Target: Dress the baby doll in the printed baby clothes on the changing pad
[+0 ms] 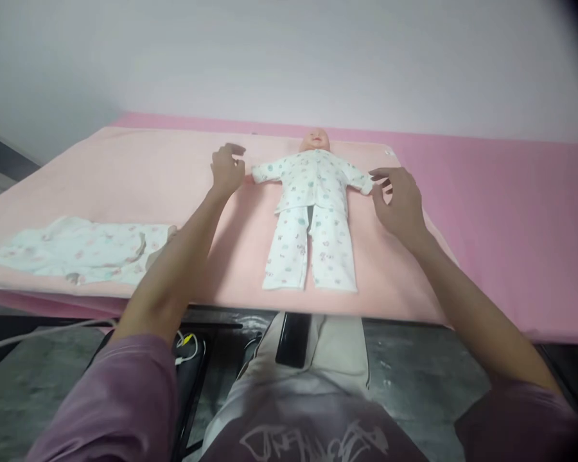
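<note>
A baby doll [316,138] lies on its back, arms spread, in a white patterned top [313,176] and matching trousers [334,250]. My left hand [228,169] hovers beside the doll's hand on the left, fingers loosely bent and apart, with nothing visible in them. At the opposite cuff is my right hand [399,200], its thumb and fingers parted around the sleeve's end; whether they touch it I cannot tell. White patterned baby clothes [84,247] lie folded flat to the left, partly hidden by my left forearm.
A peach cloth [164,167] covers much of the pink table surface [501,224]. Below the front edge, a black phone [293,340] rests on my lap. White cables [187,346] lie at the lower left. A pale wall [289,64] rises behind the table.
</note>
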Demonstrator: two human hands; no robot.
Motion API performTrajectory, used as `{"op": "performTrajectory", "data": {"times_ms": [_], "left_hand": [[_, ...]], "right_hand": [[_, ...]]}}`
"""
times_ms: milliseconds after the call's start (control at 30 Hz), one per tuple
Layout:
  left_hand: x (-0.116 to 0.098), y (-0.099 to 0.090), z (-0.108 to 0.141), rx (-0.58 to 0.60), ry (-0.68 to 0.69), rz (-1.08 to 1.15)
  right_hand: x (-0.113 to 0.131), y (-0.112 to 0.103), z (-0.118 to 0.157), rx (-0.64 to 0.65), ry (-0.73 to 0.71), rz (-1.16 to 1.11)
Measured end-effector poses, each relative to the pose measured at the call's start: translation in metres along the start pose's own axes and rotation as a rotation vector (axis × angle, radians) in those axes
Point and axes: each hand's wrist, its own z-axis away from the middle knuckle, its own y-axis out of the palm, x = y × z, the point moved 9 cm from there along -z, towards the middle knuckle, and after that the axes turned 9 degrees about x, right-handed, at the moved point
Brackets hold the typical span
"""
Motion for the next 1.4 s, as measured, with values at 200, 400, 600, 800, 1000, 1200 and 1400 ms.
{"op": "performTrajectory", "data": {"times_ms": [200,400,600,800,1000,1200,1400], "left_hand": [[-0.126,-0.032,0.239,-0.124,0.202,0.095],[-0.032,0.024,0.464,0.177,-0.066,0.161],[0.046,0.105,0.48,0.338,-0.351,0.371],[0.054,0.132,0.486,0.343,-0.381,0.449],[0.061,0.142,0.488,0.321,-0.432,0.518],[0.052,0.156,0.496,0.327,-0.531,0.676],[0.035,0.171,0.493,0.415,-0.566,1.046]], "right_hand": [[0.095,0.056,0.245,0.382,0.037,-0.323],[0.066,0.167,0.372,0.424,0.622,-0.699],[0.073,0.235,0.373,0.556,0.737,-0.895],[0.077,0.248,0.374,0.508,0.757,-0.846],[0.076,0.249,0.374,0.479,0.776,-0.89],[0.091,0.247,0.367,0.497,0.747,-1.196],[0.088,0.24,0.366,0.515,0.678,-1.22]]}}
